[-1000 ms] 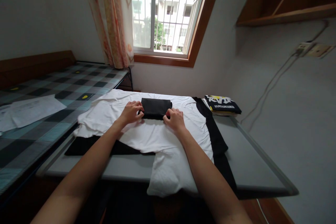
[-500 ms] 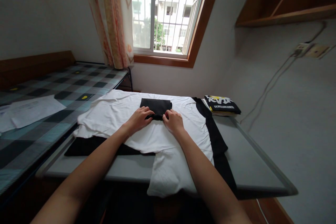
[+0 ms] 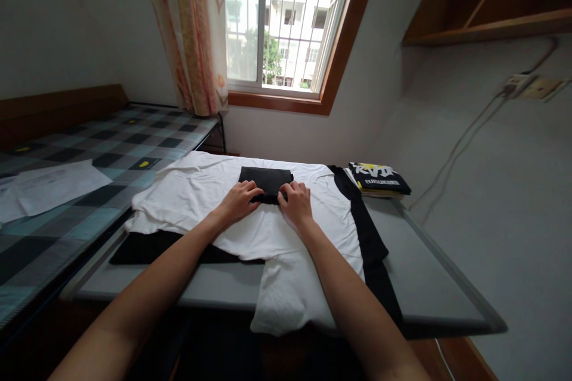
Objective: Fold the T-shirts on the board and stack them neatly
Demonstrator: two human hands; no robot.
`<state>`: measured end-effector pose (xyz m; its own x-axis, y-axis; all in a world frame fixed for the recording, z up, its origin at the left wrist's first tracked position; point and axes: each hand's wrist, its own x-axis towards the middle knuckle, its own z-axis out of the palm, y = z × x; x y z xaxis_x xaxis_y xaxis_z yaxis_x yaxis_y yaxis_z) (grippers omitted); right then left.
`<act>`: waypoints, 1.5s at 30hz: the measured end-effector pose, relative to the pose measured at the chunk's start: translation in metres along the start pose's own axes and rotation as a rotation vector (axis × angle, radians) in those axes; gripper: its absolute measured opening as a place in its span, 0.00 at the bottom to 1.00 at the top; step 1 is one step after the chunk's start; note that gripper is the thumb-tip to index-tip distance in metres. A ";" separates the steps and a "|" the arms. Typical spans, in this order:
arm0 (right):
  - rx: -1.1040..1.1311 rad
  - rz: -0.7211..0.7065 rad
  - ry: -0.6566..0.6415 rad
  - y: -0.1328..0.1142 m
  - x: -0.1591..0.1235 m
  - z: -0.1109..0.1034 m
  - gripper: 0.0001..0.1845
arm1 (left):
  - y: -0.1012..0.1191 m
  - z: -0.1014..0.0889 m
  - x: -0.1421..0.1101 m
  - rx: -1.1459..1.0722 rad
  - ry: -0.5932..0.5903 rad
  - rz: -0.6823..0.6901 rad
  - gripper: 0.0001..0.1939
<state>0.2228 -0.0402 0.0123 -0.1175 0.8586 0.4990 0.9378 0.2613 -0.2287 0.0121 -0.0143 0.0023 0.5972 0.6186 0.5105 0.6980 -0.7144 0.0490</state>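
Note:
A folded black cloth bundle (image 3: 267, 178) lies on a white T-shirt (image 3: 187, 202) spread over the table. At its near left corner my left hand (image 3: 241, 198) has its fingers curled onto the cloth. My right hand (image 3: 295, 199) pinches the near right corner, thumb toward the middle. Under the white shirt is a black garment (image 3: 373, 232), its edges showing at the right and front left. One white sleeve (image 3: 290, 294) hangs over the table's near edge.
A grey table (image 3: 433, 268) carries the clothes. Folded printed shirts (image 3: 379, 178) are stacked at its back right corner. To the left is a bed with a checked mattress (image 3: 134, 155) and papers (image 3: 58, 190). A wooden shelf (image 3: 491, 24) hangs upper right.
My right hand has shifted very slightly at the bundle's near right corner. My left hand stays almost in place, and the clothes lie as before.

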 end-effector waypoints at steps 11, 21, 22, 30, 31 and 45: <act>0.012 -0.194 -0.107 -0.013 -0.005 0.004 0.15 | 0.003 -0.005 0.002 0.009 -0.027 0.012 0.11; 0.053 -0.218 -0.085 -0.010 -0.006 0.004 0.12 | -0.010 -0.010 0.002 0.012 -0.040 0.071 0.16; 0.063 -0.217 -0.078 -0.010 -0.007 0.003 0.12 | -0.010 -0.010 0.002 0.036 -0.036 0.068 0.14; 0.037 -0.265 -0.042 -0.021 -0.003 0.007 0.25 | -0.010 -0.011 0.002 0.100 0.054 0.021 0.09; 0.015 -0.266 -0.038 -0.023 -0.001 0.009 0.26 | -0.010 -0.011 0.002 0.099 0.067 0.017 0.09; -0.071 -0.064 -0.211 0.007 0.060 -0.077 0.19 | -0.018 -0.006 0.000 -0.193 0.394 -0.331 0.14</act>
<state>0.2470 -0.0206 0.1051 -0.2364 0.9163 0.3232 0.9459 0.2932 -0.1393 -0.0031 -0.0039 0.0066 0.1384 0.6777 0.7222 0.7165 -0.5720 0.3994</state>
